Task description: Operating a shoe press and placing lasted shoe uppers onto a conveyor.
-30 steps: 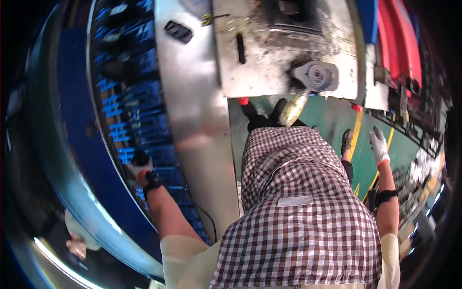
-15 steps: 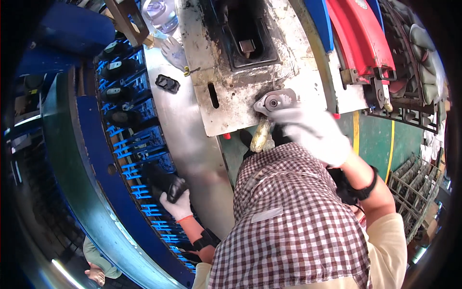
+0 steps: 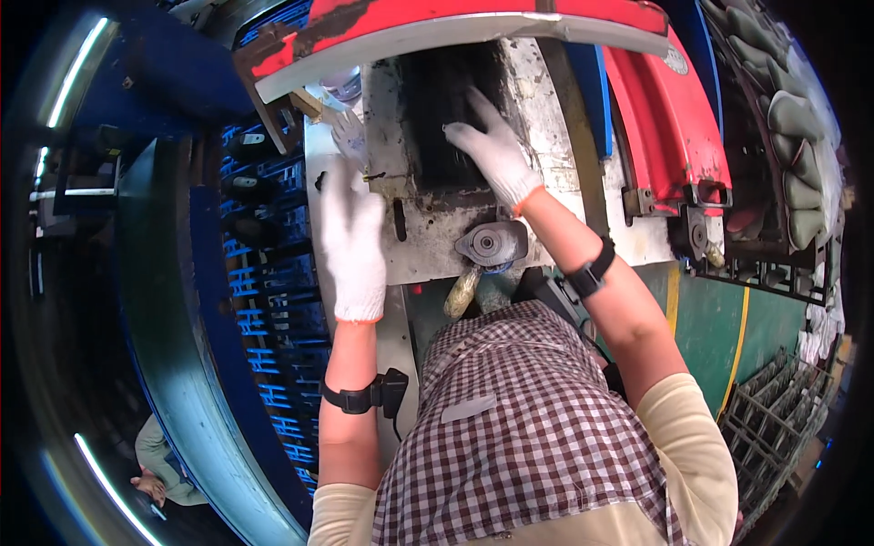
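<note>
"Worktable (image 3: 414, 253) just above centre, toward twelve o'clock. What's on and around it, biggest first?"

"A red-and-grey beam (image 3: 410, 29) crosses the view at twelve. Below it, also toward twelve, sits the dark block (image 3: 430, 141) being worked on."

"How far along does that work look?"

"The block lies exposed enough for a hand to get over it, so I'd call that much done. Whether anything lies inside is too dark and blurred to tell."

"And the hands?"

"The right hand (image 3: 496, 156), at one o'clock, is over the block, thumb and forefinger spread, pinching nothing I can see. I can't tell whether it touches. The left hand (image 3: 353, 246), at ten, points away from the body, its fingers seemingly parted but blurred, with nothing visible between them."

"So what's left?"

"My judgement: the handling at the block is unfinished, since neither hand shows anything held. The grey fitting (image 3: 487, 242), close to centre toward two, sits at the table's near edge, touched by neither hand."

"Anything smaller?"

"Looks like a loose pale glove (image 3: 348, 134) at eleven, beyond the left hand."
</note>
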The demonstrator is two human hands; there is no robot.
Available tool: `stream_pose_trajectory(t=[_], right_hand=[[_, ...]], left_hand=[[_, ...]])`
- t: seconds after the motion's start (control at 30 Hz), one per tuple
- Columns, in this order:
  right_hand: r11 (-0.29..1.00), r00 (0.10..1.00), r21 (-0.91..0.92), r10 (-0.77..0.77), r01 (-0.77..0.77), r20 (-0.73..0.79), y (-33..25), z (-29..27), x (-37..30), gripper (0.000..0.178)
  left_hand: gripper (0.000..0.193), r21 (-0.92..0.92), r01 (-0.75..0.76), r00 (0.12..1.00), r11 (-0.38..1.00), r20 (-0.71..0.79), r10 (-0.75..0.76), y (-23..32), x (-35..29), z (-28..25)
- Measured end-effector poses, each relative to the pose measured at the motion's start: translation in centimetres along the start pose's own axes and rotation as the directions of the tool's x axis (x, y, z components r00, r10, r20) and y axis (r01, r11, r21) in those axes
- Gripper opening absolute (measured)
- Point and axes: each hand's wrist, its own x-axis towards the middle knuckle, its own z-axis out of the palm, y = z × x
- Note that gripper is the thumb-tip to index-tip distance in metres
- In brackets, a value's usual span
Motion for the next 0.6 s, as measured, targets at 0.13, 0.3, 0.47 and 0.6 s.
stream_pose_trajectory(t=[0.13,0.3,0.47,0.6], right_hand=[[0.848,0.985,-0.515,0.042,-0.122,-0.165,3.0,-0.3,5.4,0.105],[0.542,0.964,-0.797,0.162,-0.266,-0.212,1.3,2.2,4.7,0.103],[0.486,0.973,-0.843,0.137,-0.23,-0.186,1.7,2.8,3.9,0.104],[0.498,0.972,-0.836,0.161,-0.231,-0.172,2.0,2.0,3.9,0.106]], left_hand=[[0.065,0.071,-0.43,0.846,0.9,-0.315,0.429,4.1,1.3,-2.0],[0.066,0.14,-0.619,0.72,0.773,-0.29,0.63,9.8,4.3,-3.0],[0.056,0.44,-0.809,0.445,0.39,0.026,0.895,15.0,11.4,-2.8],[0.048,0.43,-0.882,0.351,0.191,0.331,0.876,18.0,16.5,1.3]])
